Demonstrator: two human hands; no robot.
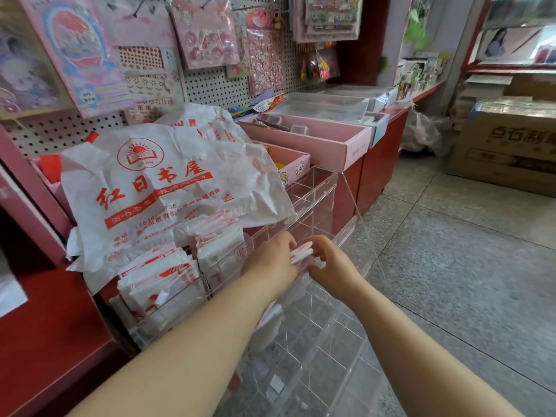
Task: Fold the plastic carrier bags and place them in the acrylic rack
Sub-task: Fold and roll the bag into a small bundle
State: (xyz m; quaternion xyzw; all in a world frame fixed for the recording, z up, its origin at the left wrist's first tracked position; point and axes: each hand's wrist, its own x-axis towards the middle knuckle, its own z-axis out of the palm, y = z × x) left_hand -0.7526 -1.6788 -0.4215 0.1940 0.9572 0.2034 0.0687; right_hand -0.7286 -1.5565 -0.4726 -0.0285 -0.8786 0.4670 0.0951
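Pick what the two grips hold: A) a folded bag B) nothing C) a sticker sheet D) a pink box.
A: the left grip and right grip pinch a small folded bag between them over the rack.

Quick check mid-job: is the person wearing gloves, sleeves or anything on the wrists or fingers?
No gloves on the left hand or right hand. The left forearm and right forearm are bare to the frame edge, with no sleeve in view. No watch, bracelet or ring shows.
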